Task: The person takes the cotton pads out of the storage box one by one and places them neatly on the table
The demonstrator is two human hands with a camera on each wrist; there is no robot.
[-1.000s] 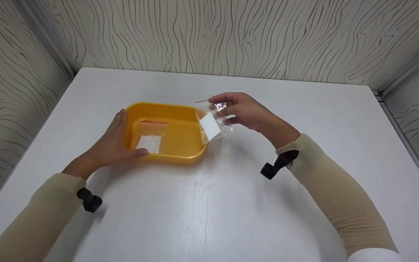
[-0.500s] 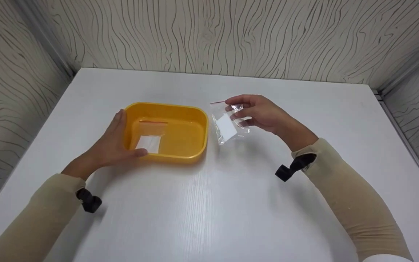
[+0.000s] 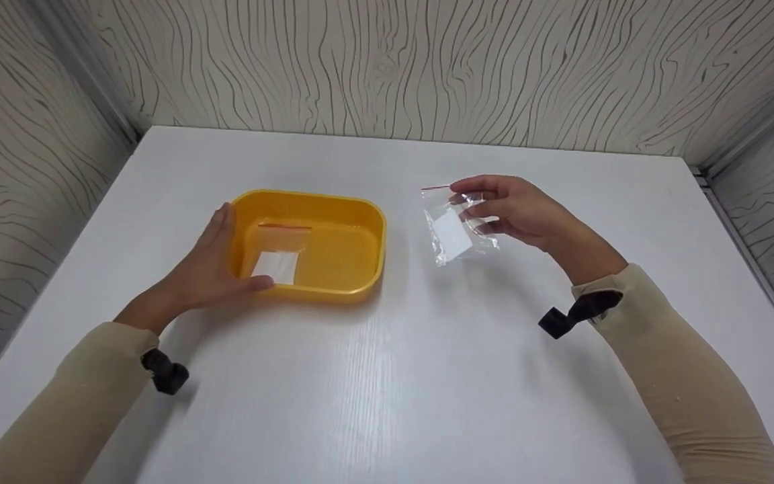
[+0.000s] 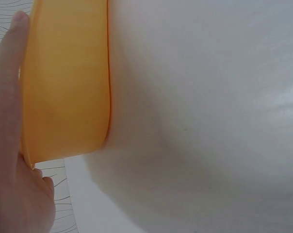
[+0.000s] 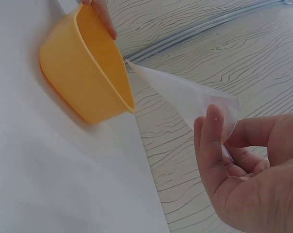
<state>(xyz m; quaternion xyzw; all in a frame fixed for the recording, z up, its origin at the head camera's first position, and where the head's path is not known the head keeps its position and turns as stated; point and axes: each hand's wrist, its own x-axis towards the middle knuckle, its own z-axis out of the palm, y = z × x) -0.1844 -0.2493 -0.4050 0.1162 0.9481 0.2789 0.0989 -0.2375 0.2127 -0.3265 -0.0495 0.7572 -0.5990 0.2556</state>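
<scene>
The yellow tray stands on the table, gripped at its left end by my left hand, thumb over the front rim. Inside it lies a clear bag with a red seal line and white contents. To the right of the tray, my right hand pinches another clear bag holding a white piece, raised above the table. In the right wrist view this bag hangs out from the fingers of my right hand. The left wrist view shows my left hand along the tray's side.
A white table spreads beneath everything. Behind it rises a wall with a wavy wood-grain pattern, and similar panels flank both sides. Each wrist wears a black strap with a small block.
My right hand has moved rightward with its bag, from over the tray's right rim to well beside the tray. The left hand and the tray have stayed in place.
</scene>
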